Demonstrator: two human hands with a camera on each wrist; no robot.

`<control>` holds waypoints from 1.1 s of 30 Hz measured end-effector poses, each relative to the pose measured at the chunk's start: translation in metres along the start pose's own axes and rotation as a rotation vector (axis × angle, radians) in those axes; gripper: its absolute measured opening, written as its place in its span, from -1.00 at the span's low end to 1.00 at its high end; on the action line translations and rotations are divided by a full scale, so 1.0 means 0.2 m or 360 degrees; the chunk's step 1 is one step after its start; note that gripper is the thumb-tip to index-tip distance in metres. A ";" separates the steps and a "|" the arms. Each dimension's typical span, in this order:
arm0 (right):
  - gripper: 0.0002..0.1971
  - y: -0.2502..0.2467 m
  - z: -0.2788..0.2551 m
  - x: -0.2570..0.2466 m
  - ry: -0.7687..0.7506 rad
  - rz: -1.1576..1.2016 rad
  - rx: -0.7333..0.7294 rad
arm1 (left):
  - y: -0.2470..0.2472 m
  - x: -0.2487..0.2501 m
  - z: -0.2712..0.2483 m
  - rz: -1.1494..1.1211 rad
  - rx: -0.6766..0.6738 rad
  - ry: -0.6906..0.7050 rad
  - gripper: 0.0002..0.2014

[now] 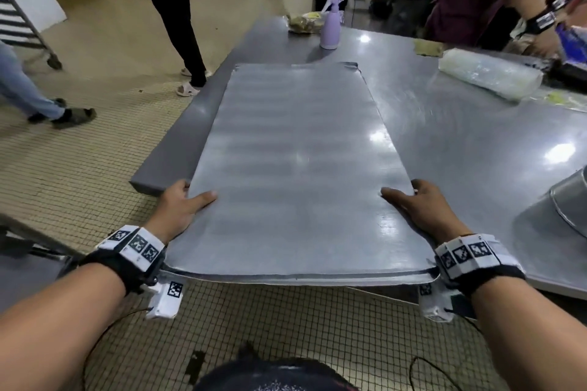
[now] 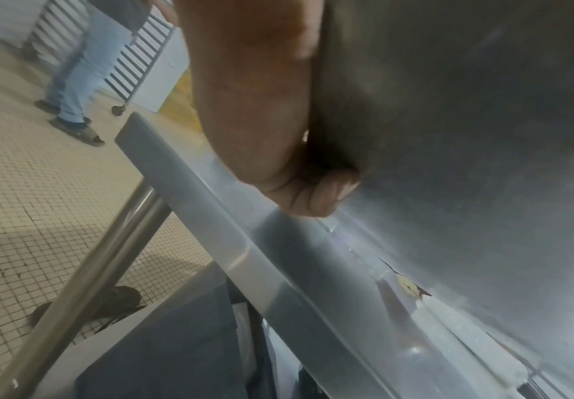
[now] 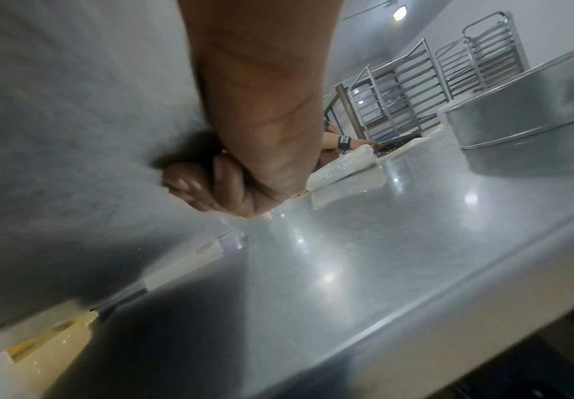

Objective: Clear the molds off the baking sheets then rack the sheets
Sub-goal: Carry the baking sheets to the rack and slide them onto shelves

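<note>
A bare baking sheet (image 1: 295,162) fills the centre of the head view, its near end held out past the edge of the steel table (image 1: 460,149). Its left edge is grasped by the left hand (image 1: 181,206), thumb on top and fingers (image 2: 316,197) curled beneath; its right edge is grasped likewise by the right hand (image 1: 425,209). A lilac spray bottle (image 1: 331,22) is seen at upper centre, a plastic-wrapped roll (image 1: 489,78) at upper right.

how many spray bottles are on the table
1. The purple spray bottle stands upright at the far end of the steel table, beyond the baking sheet. Others may sit out of view.
</note>
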State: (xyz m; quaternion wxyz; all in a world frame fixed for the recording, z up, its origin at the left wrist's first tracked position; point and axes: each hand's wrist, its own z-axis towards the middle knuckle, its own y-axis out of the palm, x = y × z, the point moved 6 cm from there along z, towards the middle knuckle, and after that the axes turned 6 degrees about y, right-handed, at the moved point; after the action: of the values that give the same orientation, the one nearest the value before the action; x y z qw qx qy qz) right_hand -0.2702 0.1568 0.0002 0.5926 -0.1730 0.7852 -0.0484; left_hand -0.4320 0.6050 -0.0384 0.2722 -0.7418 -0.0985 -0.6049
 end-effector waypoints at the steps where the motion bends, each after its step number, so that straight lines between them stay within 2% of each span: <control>1: -0.76 0.03 0.02 -0.05 -0.0015 -0.0010 -0.0015 | -0.03 0.01 0.01 -0.0028 0.0017 0.0002 -0.60; 4: -0.80 0.15 0.11 -0.15 -0.0082 -0.0029 -0.0092 | -0.14 0.02 0.03 -0.0075 0.0117 0.0003 -0.57; 7: -0.70 0.26 0.20 -0.24 -0.0175 -0.0105 -0.0168 | -0.26 0.03 -0.01 -0.0112 0.0216 -0.0012 -0.59; 9: -0.52 0.32 0.30 -0.27 -0.0203 -0.0191 -0.0259 | -0.33 0.02 -0.06 -0.0150 0.0258 -0.0015 -0.59; 12: -0.10 0.44 0.44 -0.32 -0.0229 -0.0245 -0.0450 | -0.41 0.00 -0.18 -0.0209 0.0428 -0.0022 -0.62; 13: -0.13 0.49 0.47 -0.34 -0.0235 -0.0226 -0.0516 | -0.41 0.01 -0.24 -0.0227 0.0500 -0.0027 -0.59; 14: -0.28 0.53 0.48 -0.37 -0.0240 -0.0203 -0.0588 | -0.41 0.00 -0.31 -0.0248 0.0576 -0.0033 -0.58; 16: -0.66 0.60 0.46 -0.44 -0.0285 -0.0228 -0.0732 | -0.40 -0.01 -0.46 -0.0207 0.0752 -0.0067 -0.73; 18: -0.79 0.65 0.41 -0.52 -0.0347 -0.0252 -0.0877 | -0.38 -0.03 -0.63 -0.0134 0.0969 -0.0112 -0.81; 22: -0.59 0.76 0.43 -0.55 -0.0546 -0.0436 -0.1110 | -0.29 -0.06 -1.00 -0.0048 0.1255 -0.0193 -0.66; 26: -0.71 0.89 0.36 -0.54 -0.0653 -0.0510 -0.1359 | -0.17 -0.09 -1.34 -0.0061 0.1457 -0.0264 -0.80; 30: -0.68 1.06 0.23 -0.47 -0.0707 -0.0616 -0.1619 | -0.08 -0.12 -1.71 -0.0051 0.1698 -0.0364 -0.66; 31: -0.63 1.11 0.20 -0.45 -0.0707 -0.0654 -0.1669 | -0.05 -0.11 -1.79 -0.0065 0.1732 -0.0372 -0.66; 33: -0.40 1.20 0.14 -0.41 -0.0716 -0.0711 -0.1762 | -0.01 -0.09 -1.94 -0.0091 0.1797 -0.0391 -0.65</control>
State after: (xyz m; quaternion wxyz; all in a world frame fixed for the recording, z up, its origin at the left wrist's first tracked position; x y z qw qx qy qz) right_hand -0.2749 0.4121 -0.0013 0.5414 -0.6191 0.4953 0.2797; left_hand -0.7649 0.4061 -0.0087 0.5959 -0.5434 -0.4569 -0.3752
